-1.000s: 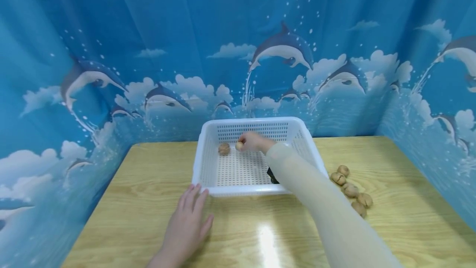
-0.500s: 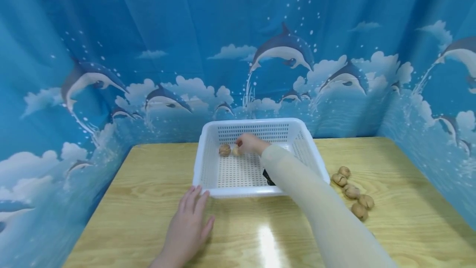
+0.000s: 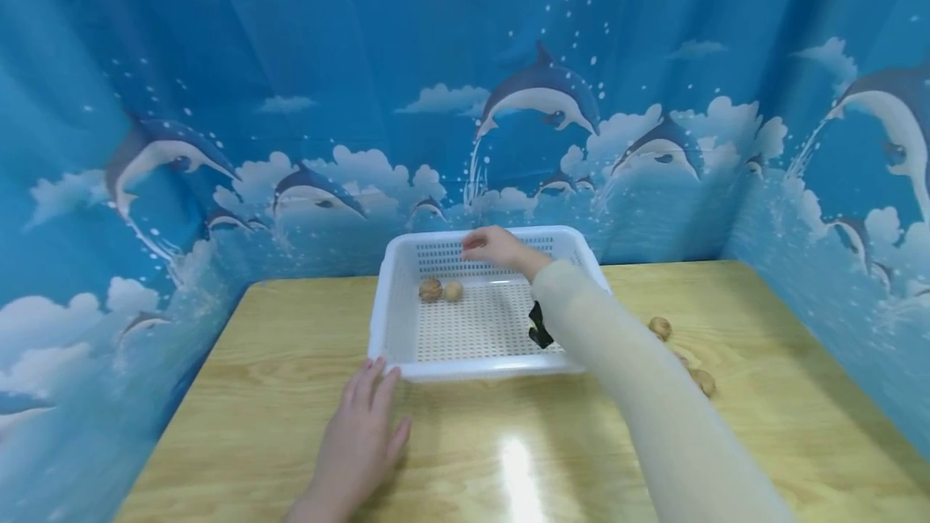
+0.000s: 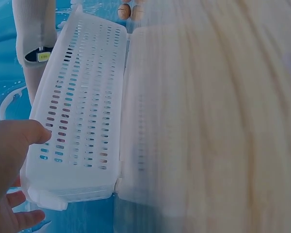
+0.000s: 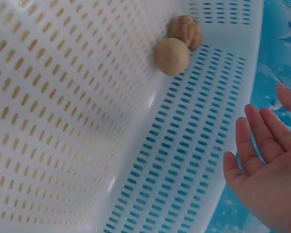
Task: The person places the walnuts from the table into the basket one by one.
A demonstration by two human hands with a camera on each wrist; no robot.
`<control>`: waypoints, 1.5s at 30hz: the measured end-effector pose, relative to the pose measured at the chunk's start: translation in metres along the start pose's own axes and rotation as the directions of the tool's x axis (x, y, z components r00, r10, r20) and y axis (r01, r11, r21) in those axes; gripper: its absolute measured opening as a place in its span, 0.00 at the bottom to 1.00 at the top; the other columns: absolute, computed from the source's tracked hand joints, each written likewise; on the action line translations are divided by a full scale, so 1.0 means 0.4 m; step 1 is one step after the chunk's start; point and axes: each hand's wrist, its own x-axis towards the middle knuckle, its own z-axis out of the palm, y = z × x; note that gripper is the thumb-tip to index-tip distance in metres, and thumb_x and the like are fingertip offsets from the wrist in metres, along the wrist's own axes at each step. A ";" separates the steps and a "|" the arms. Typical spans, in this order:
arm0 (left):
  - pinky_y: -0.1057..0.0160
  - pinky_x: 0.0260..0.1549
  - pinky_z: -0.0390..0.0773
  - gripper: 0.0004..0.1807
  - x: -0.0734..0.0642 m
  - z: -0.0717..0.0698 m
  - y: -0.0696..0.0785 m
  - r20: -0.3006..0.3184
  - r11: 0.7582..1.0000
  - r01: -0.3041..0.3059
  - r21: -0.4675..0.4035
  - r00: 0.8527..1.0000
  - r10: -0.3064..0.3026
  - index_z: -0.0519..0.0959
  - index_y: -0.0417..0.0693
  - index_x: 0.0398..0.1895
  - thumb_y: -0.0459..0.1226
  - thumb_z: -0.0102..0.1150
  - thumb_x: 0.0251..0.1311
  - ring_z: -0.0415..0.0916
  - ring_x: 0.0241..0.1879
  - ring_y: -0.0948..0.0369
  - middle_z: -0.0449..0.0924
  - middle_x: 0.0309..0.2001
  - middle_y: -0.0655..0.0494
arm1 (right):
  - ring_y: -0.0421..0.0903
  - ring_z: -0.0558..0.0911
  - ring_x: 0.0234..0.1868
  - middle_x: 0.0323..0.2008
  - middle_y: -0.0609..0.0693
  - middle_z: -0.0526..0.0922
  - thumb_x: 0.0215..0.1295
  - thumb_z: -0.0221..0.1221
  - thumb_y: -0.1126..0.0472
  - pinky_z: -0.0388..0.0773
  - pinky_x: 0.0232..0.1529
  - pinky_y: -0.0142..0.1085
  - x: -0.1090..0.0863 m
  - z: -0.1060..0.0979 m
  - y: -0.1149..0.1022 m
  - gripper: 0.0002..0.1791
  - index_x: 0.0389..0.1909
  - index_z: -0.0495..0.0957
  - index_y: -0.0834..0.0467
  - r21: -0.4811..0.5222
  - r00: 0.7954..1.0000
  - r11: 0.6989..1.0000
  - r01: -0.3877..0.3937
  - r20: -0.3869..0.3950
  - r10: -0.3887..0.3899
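A white slotted plastic basket (image 3: 465, 366) stands on the table. Inside, near its far left corner, a brown wrinkled walnut (image 3: 430, 290) lies beside a smoother pale tan ball (image 3: 454, 291), whose kind I cannot tell. My right hand (image 3: 497, 248) is raised by the far wall, to the right of both, holding nothing. In the right wrist view its fingers (image 5: 266, 141) are spread and loosely bent. My left hand (image 3: 358, 434) rests its straight fingertips at the basket's near left corner. The left wrist view shows the thumb (image 4: 36, 131) against the slotted wall.
Several brown round nuts (image 3: 703, 382) lie on the wooden table (image 3: 291, 345) right of the basket, partly hidden by the right sleeve (image 3: 639, 378). A black device (image 3: 539, 329) hangs under that sleeve. A blue dolphin curtain (image 3: 407, 103) encloses the table's back and sides.
My right hand has let go of the pale ball beside the walnut, then risen toward the far rim and slightly right. The left hand stays at the corner.
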 end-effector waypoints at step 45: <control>0.43 0.50 0.74 0.36 0.005 -0.013 -0.009 0.009 1.000 -0.005 -0.005 1.000 0.005 0.70 0.35 0.56 0.42 0.70 0.42 0.65 0.57 0.40 0.67 0.56 0.34 | 0.56 0.68 0.61 0.59 0.59 0.71 0.66 0.54 0.49 0.65 0.61 0.55 -0.474 -0.151 0.120 0.29 0.62 0.65 0.63 0.202 0.976 0.978 0.047 -0.218 -0.002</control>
